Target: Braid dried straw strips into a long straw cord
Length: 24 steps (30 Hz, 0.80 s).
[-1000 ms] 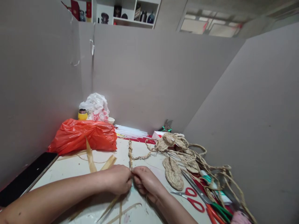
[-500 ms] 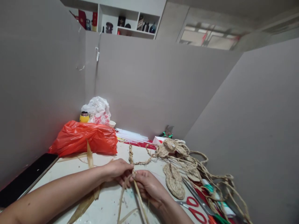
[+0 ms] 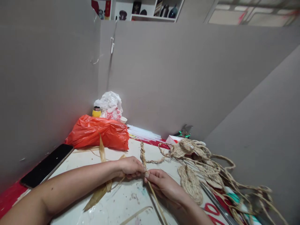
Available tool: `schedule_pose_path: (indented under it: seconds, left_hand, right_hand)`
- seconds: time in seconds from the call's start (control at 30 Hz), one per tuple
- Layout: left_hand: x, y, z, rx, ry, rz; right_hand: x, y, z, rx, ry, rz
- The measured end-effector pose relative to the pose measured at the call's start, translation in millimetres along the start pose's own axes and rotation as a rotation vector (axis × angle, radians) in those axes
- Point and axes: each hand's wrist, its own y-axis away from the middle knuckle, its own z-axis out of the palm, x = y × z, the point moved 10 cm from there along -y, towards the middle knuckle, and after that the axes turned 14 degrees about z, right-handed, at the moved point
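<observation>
My left hand (image 3: 133,166) and my right hand (image 3: 161,184) meet over the white board, fingers pinched at the lower end of a braided straw cord (image 3: 142,153). The braid runs away from me, then bends right toward a pile of coiled straw rope. From my right hand a long loose straw strand (image 3: 156,200) hangs down toward me. Another pale strand (image 3: 138,215) crosses the board below. Dry husk strips (image 3: 98,197) lie under and beside my left forearm. Which strand each fingertip grips is partly hidden.
A red plastic bag (image 3: 100,132), white bag (image 3: 110,104) and yellow jar (image 3: 96,112) stand at the back left. A phone (image 3: 48,165) lies left. On the right are woven straw pieces (image 3: 191,184), rope (image 3: 222,159) and red-handled scissors (image 3: 212,209). Green-handled pliers (image 3: 185,132) rest by the grey partition.
The camera view has shifted, so the scene sits further right. My left fingers have drawn together at the braid's end, and a strand that hung below my left hand no longer hangs there.
</observation>
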Motion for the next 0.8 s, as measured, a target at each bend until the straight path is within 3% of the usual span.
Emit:
schedule_pose_path:
  seconds: [0.13,0.33,0.6,0.7,0.8]
  left_hand:
    - [3.1,-0.5,-9.3,0.086,-0.067,0.047]
    - [3.1,-2.1,-9.8,0.127,-0.073,0.091]
    - [-5.9,-2.0,-9.9,0.177,-0.03,0.044]
    - [-10.1,-0.3,-10.2,0.196,-0.036,0.045]
    - [-6.5,0.5,-7.4,0.218,-0.041,0.082]
  right_hand:
    - [-3.6,2.7,-0.5,0.052,0.035,-0.005]
    - [-16.6,7.6,-2.1,0.111,0.176,-0.108]
    - [-28.7,35.5,-44.5,0.421,0.737,-0.089]
    - [-53.1,54.6,-50.6,0.593,0.904,-0.146]
    - [-94.4,65.0,-19.7,0.669,0.891,-0.327]
